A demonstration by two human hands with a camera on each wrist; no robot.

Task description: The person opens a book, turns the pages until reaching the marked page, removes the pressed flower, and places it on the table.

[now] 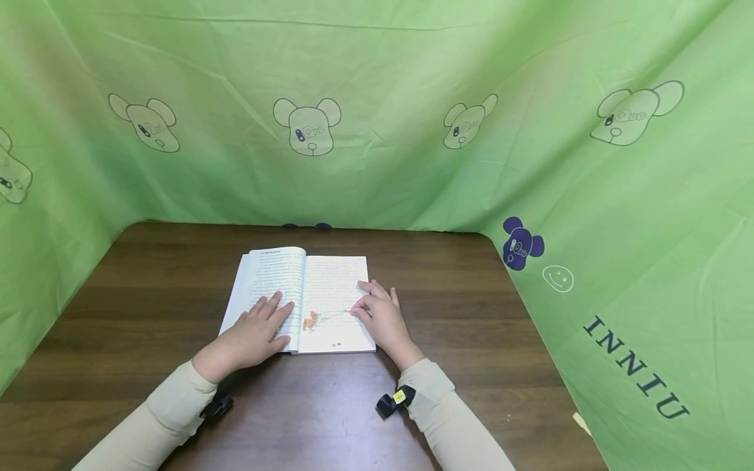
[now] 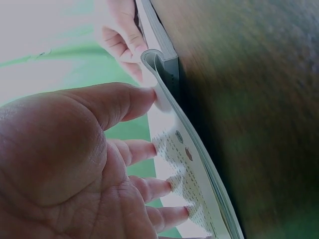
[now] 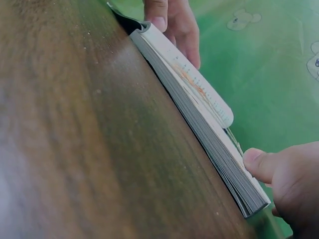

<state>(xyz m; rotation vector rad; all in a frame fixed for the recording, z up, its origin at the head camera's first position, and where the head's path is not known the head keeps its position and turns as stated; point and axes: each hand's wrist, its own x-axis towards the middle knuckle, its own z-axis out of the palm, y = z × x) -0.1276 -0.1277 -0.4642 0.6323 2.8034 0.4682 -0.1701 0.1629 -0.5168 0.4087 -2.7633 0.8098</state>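
An open book (image 1: 336, 278) lies on the table. On its right page, close to the fold, is a thin bookmark (image 1: 309, 320) with an orange flower-like pattern. It looks see-through and round-cornered in the right wrist view. My left hand (image 1: 253, 333) rests on the left page with spread fingers, its fingertips touching the print. At the book's right edge, my right hand (image 1: 381, 318) pinches the bookmark's thin cord (image 3: 233, 139) between thumb and forefinger. The other right fingers extend over the page edge.
The dark wooden table (image 1: 459, 314) surrounds the book. A green printed cloth (image 1: 377, 176) hangs behind it and at both sides. Each wrist carries a black camera mount (image 1: 218, 405). A small pale piece (image 1: 582, 423) sits at the table's right edge.
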